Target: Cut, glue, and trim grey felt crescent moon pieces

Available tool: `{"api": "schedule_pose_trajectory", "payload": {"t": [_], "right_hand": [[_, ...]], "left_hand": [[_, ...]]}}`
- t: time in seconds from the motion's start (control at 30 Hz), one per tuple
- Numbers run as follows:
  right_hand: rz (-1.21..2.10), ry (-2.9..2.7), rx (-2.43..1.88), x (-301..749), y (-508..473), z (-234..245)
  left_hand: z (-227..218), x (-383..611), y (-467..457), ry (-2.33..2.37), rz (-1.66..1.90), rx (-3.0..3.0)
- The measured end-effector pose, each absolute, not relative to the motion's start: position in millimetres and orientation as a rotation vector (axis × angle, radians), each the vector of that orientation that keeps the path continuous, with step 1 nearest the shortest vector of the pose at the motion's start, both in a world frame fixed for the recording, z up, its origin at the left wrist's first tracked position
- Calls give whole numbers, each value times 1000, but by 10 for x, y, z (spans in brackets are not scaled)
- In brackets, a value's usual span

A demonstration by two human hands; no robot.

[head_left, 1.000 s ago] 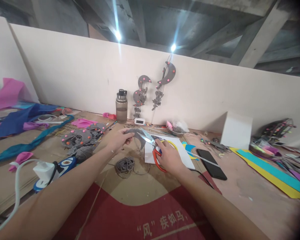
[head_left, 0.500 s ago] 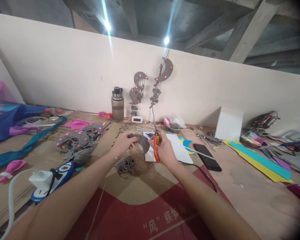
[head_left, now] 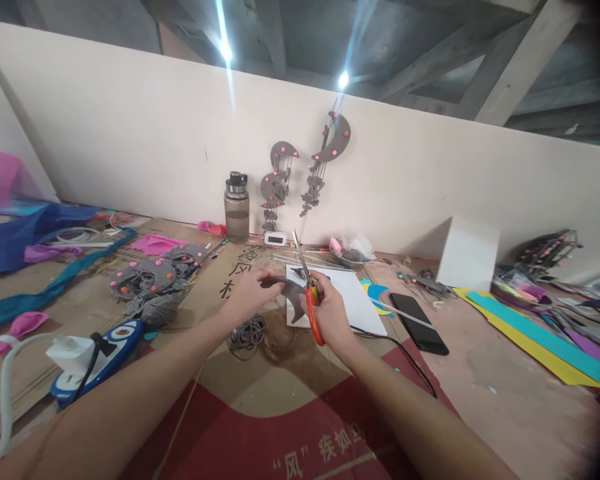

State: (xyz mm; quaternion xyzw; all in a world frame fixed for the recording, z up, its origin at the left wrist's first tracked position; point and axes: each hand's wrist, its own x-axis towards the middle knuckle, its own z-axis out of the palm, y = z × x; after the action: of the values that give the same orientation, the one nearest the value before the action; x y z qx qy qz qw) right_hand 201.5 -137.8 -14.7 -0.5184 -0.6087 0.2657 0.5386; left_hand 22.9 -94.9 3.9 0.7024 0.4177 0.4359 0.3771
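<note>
Between the fingers of my left hand [head_left: 253, 293] is one end of a grey crescent-shaped piece [head_left: 294, 298], its other tip hanging down to the right. My right hand [head_left: 330, 310] grips orange-handled scissors [head_left: 314, 319], their blades pointing up and away from me, beside the crescent. A loose coil of grey cord [head_left: 247, 335] lies on the cardboard [head_left: 260, 393] beneath my left hand. Behind my right hand is a white sheet [head_left: 353, 300], partly covered by the hand and scissors.
A water bottle [head_left: 237, 213] and a small digital clock [head_left: 275, 239] stand by the wall, where grey crescent hangings [head_left: 336, 141] hang. Rightward lies a black phone [head_left: 417, 323]. Leftward are a decorated grey crescent [head_left: 147, 277] and a blue power strip [head_left: 123, 340] with a white plug.
The crescent has turned so its free tip now hangs lower. The scissor blades have tilted further left, and my right hand has dropped slightly. My left hand still holds the piece.
</note>
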Motion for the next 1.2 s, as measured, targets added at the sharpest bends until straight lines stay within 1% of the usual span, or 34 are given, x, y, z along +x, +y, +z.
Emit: {"api": "schedule_pose_trajectory", "payload": {"t": [0.27, 0.5, 1.2], "right_hand": [[595, -1492, -1259, 1956, -1437, -133], [657, -1457, -1252, 1981, -1400, -180], [792, -1398, -1190, 1973, -1383, -215]], "left_hand": [[12, 259, -980, 1079, 1057, 1735], [8, 230, -917, 1052, 965, 1669], [-22, 181, -868, 1073, 884, 1708]]}}
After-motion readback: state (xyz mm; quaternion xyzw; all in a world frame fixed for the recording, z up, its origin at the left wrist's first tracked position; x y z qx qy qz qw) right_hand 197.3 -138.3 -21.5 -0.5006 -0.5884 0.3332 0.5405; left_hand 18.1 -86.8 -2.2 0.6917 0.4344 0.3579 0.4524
